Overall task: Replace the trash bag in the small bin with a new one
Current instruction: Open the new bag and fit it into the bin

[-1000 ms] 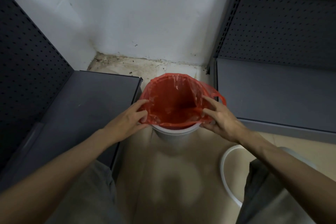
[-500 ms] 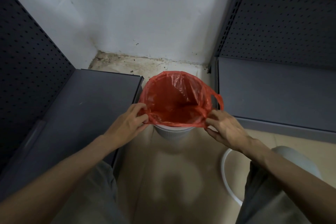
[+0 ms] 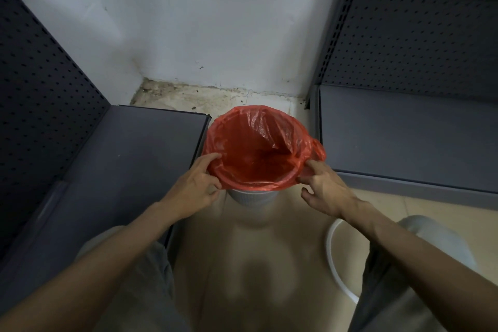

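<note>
Head view: your left hand pinches the red bag at the bin's left rim. Your right hand pinches it at the bin's right rim.

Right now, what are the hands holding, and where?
Both hold the red plastic bag: left hand pinches its left rim, right hand its right rim.

A beige tiled floor carries everything here. The small grey bin stands directly on it, lined with a red bag. Behind the bin, the floor turns dirty and stained where it meets the white wall. To the bin's left and right, two grey shelf bases sit on the floor. Nearer than the bin, to its right, a white ring lies flat on the tiles.
</note>
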The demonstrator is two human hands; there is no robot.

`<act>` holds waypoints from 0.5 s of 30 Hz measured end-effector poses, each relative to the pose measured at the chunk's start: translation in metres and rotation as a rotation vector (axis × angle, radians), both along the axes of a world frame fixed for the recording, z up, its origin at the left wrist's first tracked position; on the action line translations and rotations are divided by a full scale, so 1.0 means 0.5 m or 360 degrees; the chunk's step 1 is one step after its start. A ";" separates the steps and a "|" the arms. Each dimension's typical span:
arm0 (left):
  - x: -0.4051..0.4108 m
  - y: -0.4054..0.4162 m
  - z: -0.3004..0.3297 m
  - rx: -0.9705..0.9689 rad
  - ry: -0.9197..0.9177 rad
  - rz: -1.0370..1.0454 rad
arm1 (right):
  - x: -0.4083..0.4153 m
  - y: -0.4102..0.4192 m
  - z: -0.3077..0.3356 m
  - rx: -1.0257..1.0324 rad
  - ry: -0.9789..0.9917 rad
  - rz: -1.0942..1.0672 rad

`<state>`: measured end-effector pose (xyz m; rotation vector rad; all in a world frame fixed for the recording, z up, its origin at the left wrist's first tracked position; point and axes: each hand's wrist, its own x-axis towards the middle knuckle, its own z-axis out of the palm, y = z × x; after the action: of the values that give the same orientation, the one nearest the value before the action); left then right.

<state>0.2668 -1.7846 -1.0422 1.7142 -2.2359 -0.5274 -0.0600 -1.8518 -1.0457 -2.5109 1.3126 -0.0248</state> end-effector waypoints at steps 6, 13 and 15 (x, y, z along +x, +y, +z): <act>-0.024 0.007 -0.002 -0.0069 0.0384 0.0414 | 0.016 0.001 0.020 0.0261 -0.0478 -0.0333; -0.036 0.006 0.001 -0.0015 0.0545 0.0740 | 0.034 0.002 0.014 0.0438 -0.0658 -0.0662; -0.039 0.004 -0.006 0.0115 0.0596 0.0844 | 0.044 0.004 0.011 0.0522 -0.0741 -0.0739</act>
<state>0.2472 -1.7825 -1.0453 1.9489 -1.4504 -0.7258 -0.0383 -1.8500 -1.0403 -1.7490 1.5088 -0.4297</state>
